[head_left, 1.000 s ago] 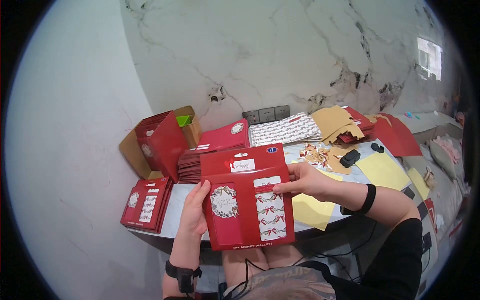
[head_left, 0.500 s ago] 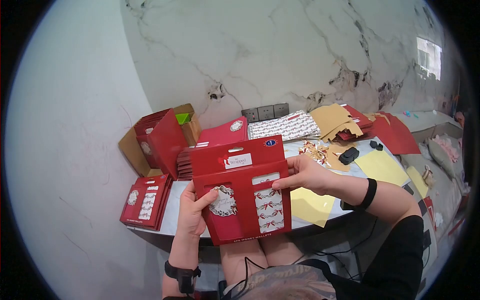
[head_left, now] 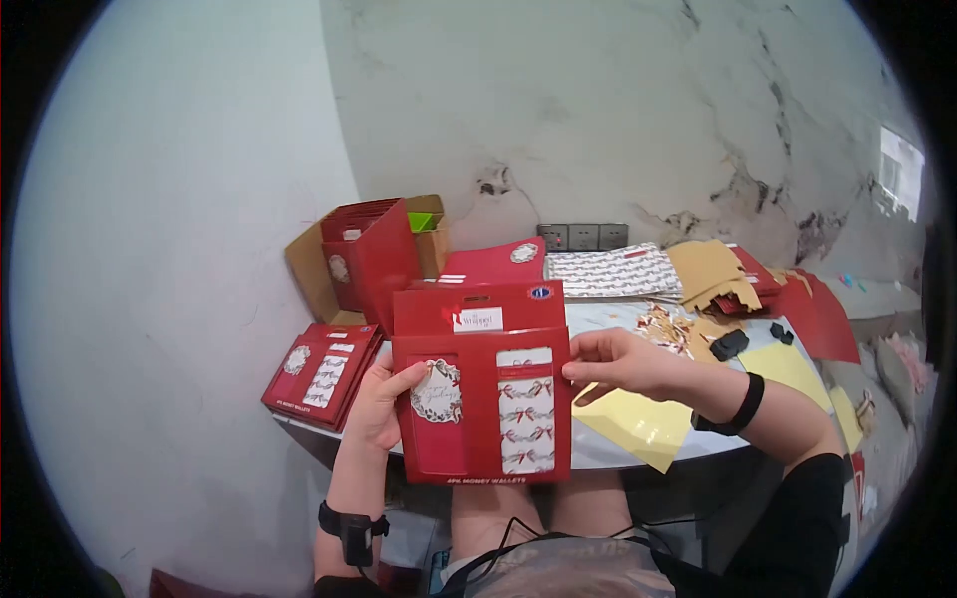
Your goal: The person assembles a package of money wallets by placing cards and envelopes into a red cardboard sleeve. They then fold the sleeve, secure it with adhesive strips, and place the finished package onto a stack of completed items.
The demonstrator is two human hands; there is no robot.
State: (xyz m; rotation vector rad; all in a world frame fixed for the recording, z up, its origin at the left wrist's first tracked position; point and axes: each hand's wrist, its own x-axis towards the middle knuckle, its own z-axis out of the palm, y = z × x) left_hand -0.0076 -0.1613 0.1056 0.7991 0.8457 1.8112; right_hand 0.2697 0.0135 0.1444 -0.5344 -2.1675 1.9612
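Observation:
A red money wallet pack (head_left: 480, 399) is held upright in front of me, its windows showing a wreath label and a bow-patterned paper. My left hand (head_left: 381, 399) grips its left edge, thumb on the front beside the wreath label. At the right edge is my right hand (head_left: 616, 367), thumb and bent fingers close to the pack's side by the patterned window; the fingertips are partly hidden. Finished-looking red packs (head_left: 321, 374) lie stacked at the table's left end.
A cardboard box (head_left: 311, 267) holds red packs at the back left. Behind my hands lie red sheets (head_left: 503, 261), patterned sheets (head_left: 613, 271) and brown card (head_left: 706, 274). Yellow sheets (head_left: 643, 429), small scraps (head_left: 666, 329) and a black object (head_left: 729, 345) sit to the right.
The view has shifted left, so the surroundings appear further right. The pack is now straighter, and my right thumb has moved off its front to the right edge.

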